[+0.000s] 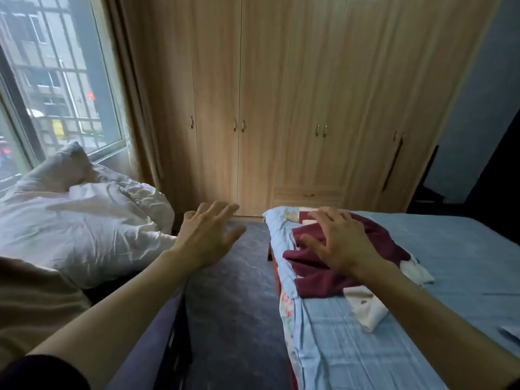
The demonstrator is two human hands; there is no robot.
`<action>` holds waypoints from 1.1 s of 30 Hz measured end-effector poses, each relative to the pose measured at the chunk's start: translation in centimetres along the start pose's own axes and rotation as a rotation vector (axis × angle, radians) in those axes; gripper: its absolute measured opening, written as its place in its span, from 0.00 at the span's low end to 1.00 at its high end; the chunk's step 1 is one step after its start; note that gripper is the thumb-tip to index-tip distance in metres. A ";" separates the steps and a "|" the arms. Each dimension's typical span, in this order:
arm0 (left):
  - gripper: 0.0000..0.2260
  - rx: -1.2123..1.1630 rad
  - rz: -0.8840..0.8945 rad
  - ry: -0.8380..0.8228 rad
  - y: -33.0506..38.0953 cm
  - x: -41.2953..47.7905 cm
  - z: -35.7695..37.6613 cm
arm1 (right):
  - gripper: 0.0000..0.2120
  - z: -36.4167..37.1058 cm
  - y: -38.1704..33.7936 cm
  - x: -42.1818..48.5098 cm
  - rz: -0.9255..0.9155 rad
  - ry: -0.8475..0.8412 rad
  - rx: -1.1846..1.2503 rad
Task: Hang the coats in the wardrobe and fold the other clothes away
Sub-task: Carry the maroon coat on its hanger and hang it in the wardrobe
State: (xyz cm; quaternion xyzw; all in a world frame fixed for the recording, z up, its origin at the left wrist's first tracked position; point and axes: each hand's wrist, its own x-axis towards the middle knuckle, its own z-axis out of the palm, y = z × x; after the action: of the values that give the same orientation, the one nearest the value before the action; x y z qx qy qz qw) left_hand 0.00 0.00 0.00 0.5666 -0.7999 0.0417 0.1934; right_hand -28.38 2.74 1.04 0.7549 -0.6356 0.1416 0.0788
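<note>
A folded dark red garment [315, 273] lies near the corner of the bed [455, 249], partly over a folded white garment [368, 308]. My right hand [339, 242] rests flat on the red garment, fingers spread. My left hand [209, 233] hovers open over the floor gap between the bed and the pile to the left, holding nothing. The light wooden wardrobe [281, 108] stands straight ahead with all its doors closed.
A heap of white bedding and a grey pillow [84, 218] lies at the left under the window [50, 80]. Dark grey floor [236, 305] runs between it and the bed. Beige fabric [31, 302] sits at the lower left. A dark object stands at the far right.
</note>
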 end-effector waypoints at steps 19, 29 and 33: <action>0.33 -0.036 -0.038 -0.062 -12.9 17.5 9.7 | 0.28 11.0 0.2 21.8 0.010 -0.063 0.007; 0.26 -0.017 -0.079 -0.144 -12.7 33.4 16.7 | 0.27 16.3 8.7 34.8 0.116 -0.013 0.177; 0.26 -0.032 -0.074 -0.137 -13.4 39.2 18.4 | 0.26 17.8 11.2 39.7 0.132 -0.001 0.195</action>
State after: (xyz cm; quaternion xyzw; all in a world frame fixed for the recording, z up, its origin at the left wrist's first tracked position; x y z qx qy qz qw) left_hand -3.51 -44.89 -5.07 0.5943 -0.7902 -0.0173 0.1486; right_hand -31.36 -41.84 -4.02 0.7155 -0.6672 0.2072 -0.0047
